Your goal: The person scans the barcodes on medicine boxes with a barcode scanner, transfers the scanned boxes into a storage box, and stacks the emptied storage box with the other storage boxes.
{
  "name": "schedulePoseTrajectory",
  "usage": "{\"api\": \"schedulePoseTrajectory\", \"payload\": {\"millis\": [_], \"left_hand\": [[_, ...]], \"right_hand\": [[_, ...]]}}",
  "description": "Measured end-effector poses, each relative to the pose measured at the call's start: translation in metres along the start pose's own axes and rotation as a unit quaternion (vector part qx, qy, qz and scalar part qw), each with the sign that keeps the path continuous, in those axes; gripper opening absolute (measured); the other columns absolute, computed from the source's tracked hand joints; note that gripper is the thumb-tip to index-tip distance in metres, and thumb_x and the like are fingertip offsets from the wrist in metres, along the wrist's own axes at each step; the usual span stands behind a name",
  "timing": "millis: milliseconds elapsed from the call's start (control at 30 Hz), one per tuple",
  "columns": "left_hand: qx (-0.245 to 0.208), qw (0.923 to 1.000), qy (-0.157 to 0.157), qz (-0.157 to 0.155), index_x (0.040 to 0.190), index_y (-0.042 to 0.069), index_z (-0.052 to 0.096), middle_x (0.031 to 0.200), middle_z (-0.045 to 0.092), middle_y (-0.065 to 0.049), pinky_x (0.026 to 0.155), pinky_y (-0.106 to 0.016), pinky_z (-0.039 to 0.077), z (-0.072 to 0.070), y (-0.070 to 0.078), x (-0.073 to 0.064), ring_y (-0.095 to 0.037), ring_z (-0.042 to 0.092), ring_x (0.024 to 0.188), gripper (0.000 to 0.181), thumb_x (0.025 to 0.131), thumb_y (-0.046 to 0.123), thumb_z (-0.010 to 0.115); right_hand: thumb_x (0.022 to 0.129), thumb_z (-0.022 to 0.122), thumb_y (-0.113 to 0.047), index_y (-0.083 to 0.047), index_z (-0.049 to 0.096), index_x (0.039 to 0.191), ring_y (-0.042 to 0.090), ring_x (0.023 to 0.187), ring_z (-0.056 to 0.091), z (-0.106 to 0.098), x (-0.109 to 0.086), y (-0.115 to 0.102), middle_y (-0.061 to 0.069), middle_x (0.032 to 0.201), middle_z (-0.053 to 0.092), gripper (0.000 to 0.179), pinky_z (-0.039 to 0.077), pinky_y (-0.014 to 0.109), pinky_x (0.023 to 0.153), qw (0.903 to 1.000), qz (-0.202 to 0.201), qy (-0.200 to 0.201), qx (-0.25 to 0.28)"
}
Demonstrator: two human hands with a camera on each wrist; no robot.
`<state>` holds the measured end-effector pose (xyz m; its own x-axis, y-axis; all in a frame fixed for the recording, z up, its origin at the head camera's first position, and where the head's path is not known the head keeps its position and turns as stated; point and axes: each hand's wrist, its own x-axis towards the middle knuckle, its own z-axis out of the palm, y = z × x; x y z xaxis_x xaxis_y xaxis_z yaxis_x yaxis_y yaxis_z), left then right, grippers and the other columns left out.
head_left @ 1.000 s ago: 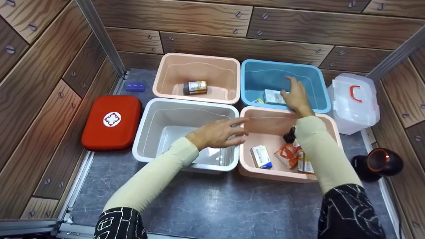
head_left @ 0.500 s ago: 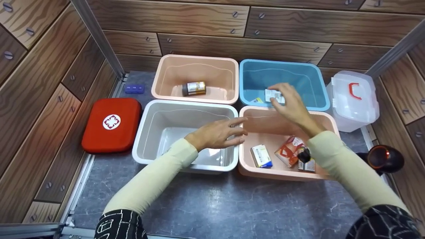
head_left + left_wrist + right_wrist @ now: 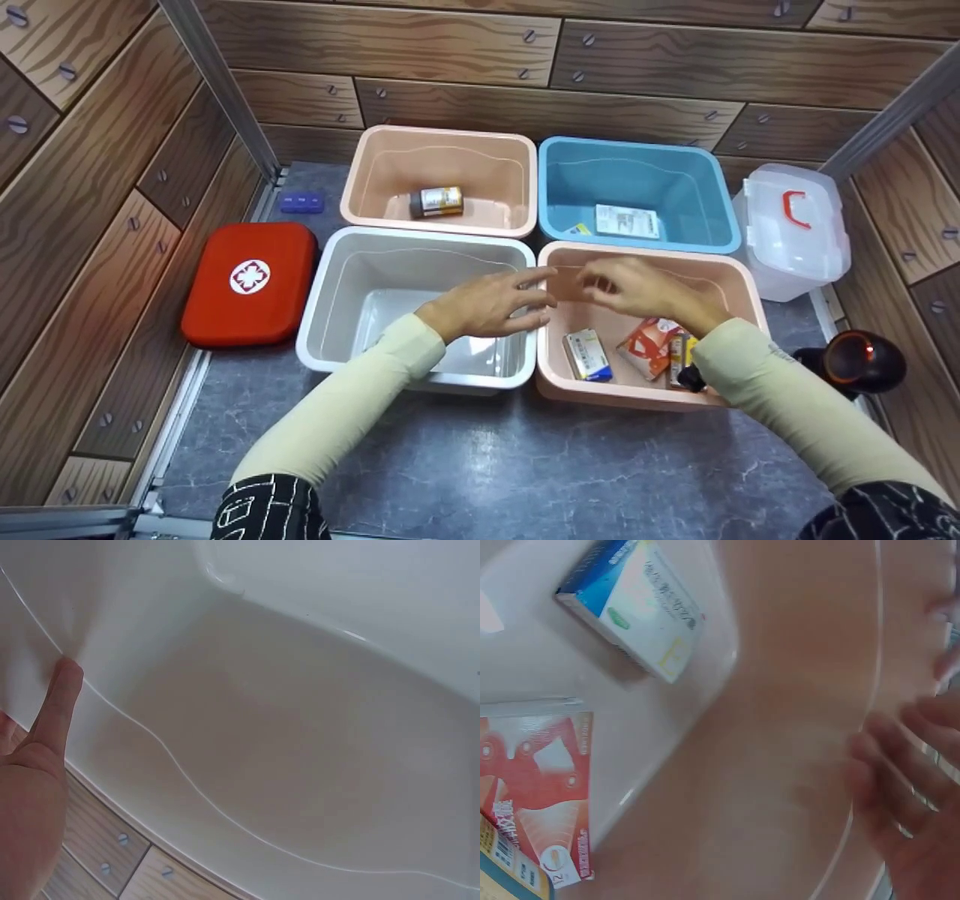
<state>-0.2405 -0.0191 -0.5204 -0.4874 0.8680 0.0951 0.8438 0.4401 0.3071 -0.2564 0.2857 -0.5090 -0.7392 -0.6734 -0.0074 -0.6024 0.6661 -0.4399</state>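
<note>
My left hand (image 3: 491,304) lies over the rim between the white tub (image 3: 416,236) and the front pink tub (image 3: 551,386), fingers straight and slightly spread, holding nothing. In the left wrist view its thumb (image 3: 56,709) points along the white tub's inner wall. My right hand (image 3: 630,287) hovers over the back part of the front pink tub. Its fingers are loosely bent, blurred in the right wrist view, with nothing between them. Below it lie a white and blue medicine box (image 3: 588,355), a red packet (image 3: 649,347) and a yellow box (image 3: 679,360), partly hidden by the sleeve.
The blue tub (image 3: 634,180) holds a flat white box (image 3: 627,221) and a small yellow-marked item (image 3: 578,229). A brown bottle (image 3: 439,202) lies in the back pink tub (image 3: 442,135). Around them stand a red first-aid case (image 3: 247,285), purple pillbox (image 3: 301,202), clear lidded box (image 3: 795,232) and black scanner (image 3: 862,362).
My right hand has drawn back from over the blue tub, toward me and left, to above the front pink tub. The flat white box is now uncovered. The left hand stays put.
</note>
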Motion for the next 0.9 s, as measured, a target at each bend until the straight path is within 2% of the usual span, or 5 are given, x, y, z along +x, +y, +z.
{"api": "schedulePoseTrajectory", "payload": {"millis": [300,433,567,800,900], "left_hand": [[0.001,1.0000,-0.004,0.002,0.150,0.025,0.065,0.177,0.036,-0.010,0.116,-0.049,0.054,0.001,-0.001,0.000,-0.036,0.065,0.139,0.045,0.116,0.049,0.046],[0.000,1.0000,0.000,0.003,0.149,0.025,0.065,0.177,0.037,-0.010,0.117,-0.049,0.054,0.001,-0.001,0.000,-0.036,0.064,0.141,0.045,0.116,0.049,0.047],[-0.005,1.0000,0.007,0.004,0.147,0.025,0.067,0.176,0.039,-0.010,0.117,-0.049,0.053,0.000,-0.001,0.000,-0.036,0.064,0.140,0.045,0.116,0.049,0.047],[-0.002,1.0000,0.006,0.000,0.147,0.026,0.067,0.176,0.038,-0.008,0.115,-0.050,0.055,0.000,0.000,0.000,-0.036,0.066,0.137,0.044,0.116,0.049,0.046],[0.000,1.0000,0.007,0.001,0.147,0.026,0.067,0.176,0.038,-0.008,0.115,-0.049,0.055,0.000,0.000,0.000,-0.035,0.066,0.137,0.044,0.116,0.049,0.046]], "right_hand": [[0.098,0.073,-0.023,-0.001,0.073,0.127,0.040,0.109,0.074,0.033,0.007,0.020,0.021,0.123,0.076,0.036,0.061,0.056,0.097,0.9880,-0.002,-0.154,0.011],[0.097,0.081,-0.033,-0.004,0.072,0.133,0.038,0.117,0.071,0.045,0.010,0.027,0.019,0.128,0.075,0.048,0.057,0.057,0.104,0.9724,0.046,-0.228,0.020],[0.092,0.088,-0.039,-0.009,0.071,0.138,0.032,0.119,0.067,0.051,0.012,0.030,0.014,0.130,0.073,0.058,0.055,0.054,0.106,0.9570,0.091,-0.273,0.033],[0.094,0.087,-0.022,-0.009,0.068,0.125,0.015,0.090,0.060,0.055,0.016,0.034,0.008,0.108,0.068,0.039,0.052,0.029,0.076,0.9314,0.130,-0.329,0.084],[0.096,0.083,-0.014,-0.005,0.068,0.118,0.012,0.080,0.057,0.055,0.016,0.035,0.005,0.099,0.065,0.028,0.049,0.024,0.066,0.9251,0.131,-0.338,0.113]]}}
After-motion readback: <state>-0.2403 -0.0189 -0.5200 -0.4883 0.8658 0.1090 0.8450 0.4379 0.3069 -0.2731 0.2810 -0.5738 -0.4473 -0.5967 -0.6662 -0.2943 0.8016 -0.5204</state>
